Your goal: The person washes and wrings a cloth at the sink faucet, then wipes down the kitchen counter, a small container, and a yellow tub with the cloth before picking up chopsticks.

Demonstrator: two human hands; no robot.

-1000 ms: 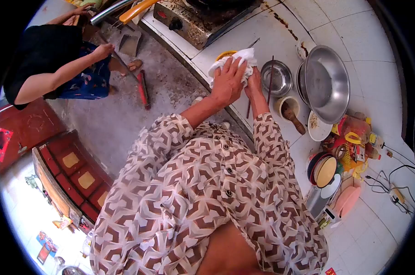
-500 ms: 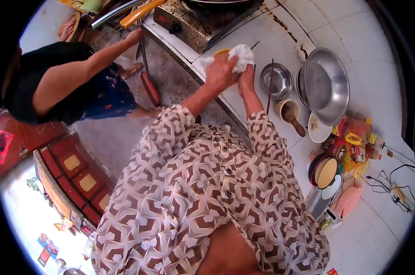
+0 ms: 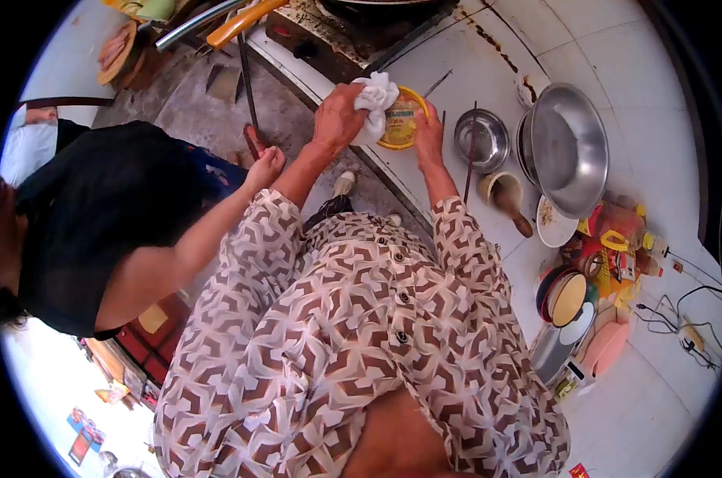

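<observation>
Wearing black, far L: co-worker (image 3: 98, 223), bare arm angled up to R, hand (image 3: 267, 167) next to red broom head (image 3: 253, 142); grip, can't tell.
Stove (image 3: 361, 49): at counter edge, orange handle (image 3: 247, 21) jutting L over floor.
L hand (image 3: 338, 118): fingers curled round white cloth, gripping.
White cloth (image 3: 378, 94): bunched, overlapping tub's L rim in view; long axis approx. far-to-near.
Yellow-rimmed tub (image 3: 402, 119): betw. hands, by counter's front edge; round, approx. same length every way, printed face turned up to cam; print too small to read.
R hand (image 3: 429, 135): closed on tub's R rim.
Dark stick (image 3: 472, 143): across steel bowl (image 3: 495, 143), long axis approx. far-to-near.
Mortar (image 3: 487, 185): just nearer than bowl, pestle (image 3: 522, 223) handle pointing near & R.
Big basin (image 3: 568, 149): steel, tilted, mouth to cam, R of bowl.
</observation>
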